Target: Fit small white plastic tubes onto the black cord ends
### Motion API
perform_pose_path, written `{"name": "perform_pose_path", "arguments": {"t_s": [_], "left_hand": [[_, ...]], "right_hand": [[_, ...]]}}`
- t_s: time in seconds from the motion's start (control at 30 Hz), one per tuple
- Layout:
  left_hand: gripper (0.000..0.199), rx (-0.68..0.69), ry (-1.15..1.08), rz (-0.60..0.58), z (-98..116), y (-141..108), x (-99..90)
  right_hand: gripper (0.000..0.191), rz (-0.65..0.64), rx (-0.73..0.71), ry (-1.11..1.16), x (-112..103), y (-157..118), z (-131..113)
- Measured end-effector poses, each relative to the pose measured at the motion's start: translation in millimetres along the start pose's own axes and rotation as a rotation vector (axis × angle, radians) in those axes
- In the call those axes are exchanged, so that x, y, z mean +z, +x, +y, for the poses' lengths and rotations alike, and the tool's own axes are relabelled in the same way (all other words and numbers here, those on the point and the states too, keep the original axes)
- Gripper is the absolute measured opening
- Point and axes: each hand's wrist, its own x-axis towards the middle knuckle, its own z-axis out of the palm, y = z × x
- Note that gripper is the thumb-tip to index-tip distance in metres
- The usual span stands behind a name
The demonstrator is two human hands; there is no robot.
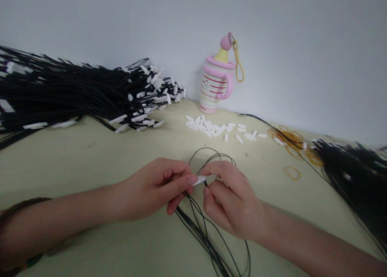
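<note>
White plastic tag [198, 180] lies almost level across the view, clamped in the left hand's [154, 188] grip between thumb and forefinger. Its free end points right, just beside the tip of a black cord [206, 183], which the right hand's [232, 200] closed grip seems to pinch; the fingers partly hide it. Cord loops rise behind the hands and trail toward the lower edge of the view. Open counter [75, 168] lies to the left; farther off are loose white tags [214, 128], yellow rubber bands [292, 173], and two bundles of tagged black cords [75, 89] [356, 180].
</note>
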Motion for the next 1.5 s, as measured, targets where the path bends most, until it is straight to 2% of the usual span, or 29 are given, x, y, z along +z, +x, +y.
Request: {"name": "perform_pose_path", "arguments": {"t_s": [0.3, 0.43, 0.53, 0.77, 0.93, 1.07, 1.17, 1.27, 1.37, 1.4, 1.5], "left_hand": [[0.029, 0.006, 0.059, -0.003, -2.6, 1.0, 0.7], [0.029, 0.010, 0.046, -0.009, -3.6, 0.9, 0.0], [0.030, 0.025, 0.012, 0.014, -5.3, 0.8, -0.3], [0.033, 0.037, -0.061, 0.103, -9.1, 2.2, -0.8], [0.029, 0.036, -0.069, 0.097, -7.1, 0.3, -0.7], [0.023, 0.061, -0.149, 0.060, -8.5, -0.3, -3.5], [0.021, 0.087, -0.237, 0.063, -11.3, 0.9, -6.3], [0.021, 0.081, -0.363, 0.100, -12.6, 3.3, -7.2], [0.021, 0.041, -0.532, 0.190, -12.2, 7.0, -6.8], [0.021, 0.036, -0.584, 0.224, -12.2, 8.5, -6.9], [0.021, 0.048, -0.709, 0.276, -12.4, 12.6, -9.3]], "right_hand": [[0.012, -0.067, 0.008, 0.012, -1.0, -2.3, 1.3], [0.011, -0.034, 0.004, 0.046, 1.5, -2.2, 2.7], [0.009, -0.001, 0.040, 0.105, 3.6, -2.2, 3.6], [0.007, -0.029, 0.162, 0.209, 2.5, -1.5, 4.9], [0.014, -0.029, 0.203, 0.208, 1.2, -1.9, 5.2], [0.010, -0.002, 0.240, 0.200, 0.9, -1.6, 5.8], [0.009, -0.032, 0.255, 0.255, 1.6, -0.7, 6.0], [0.012, -0.074, 0.385, 0.385, 3.8, 0.8, 10.5], [0.021, -0.209, 0.624, 0.676, 2.2, 4.4, 25.1], [0.023, -0.300, 0.670, 0.796, -0.3, 6.3, 32.0], [0.022, -0.621, 0.690, 1.080, -13.6, 12.5, 53.0]]}}
